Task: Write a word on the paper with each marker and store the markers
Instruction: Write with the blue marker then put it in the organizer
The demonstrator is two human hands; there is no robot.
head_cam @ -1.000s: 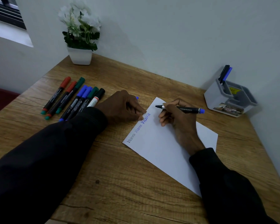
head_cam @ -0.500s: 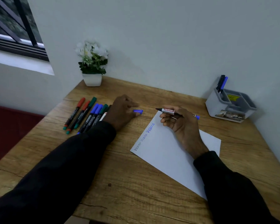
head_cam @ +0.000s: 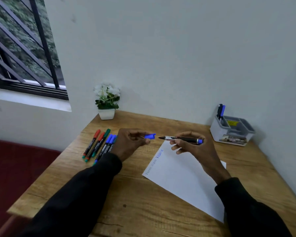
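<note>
My right hand (head_cam: pixel 193 146) holds an uncapped blue marker (head_cam: pixel 181 139) level above the table, its tip pointing left. My left hand (head_cam: pixel 130 142) pinches the blue cap (head_cam: pixel 150 136), whose open end faces the tip a short gap away. Below them lies the white paper (head_cam: pixel 183 177) with three words written along its left edge, the last in blue. Several capped markers (head_cam: pixel 99 146), red, green and blue, lie in a row to the left, partly hidden by my left wrist. A grey organiser (head_cam: pixel 232 132) at the back right holds two markers (head_cam: pixel 221 111).
A small white pot of white flowers (head_cam: pixel 107 101) stands at the table's back left corner against the wall. The wooden table's (head_cam: pixel 137 199) left edge drops to a dark red floor. A barred window is on the far left.
Both hands rose off the paper. My left hand brought the blue cap up toward the marker tip, and my right hand levelled the marker. The camera tilted up.
</note>
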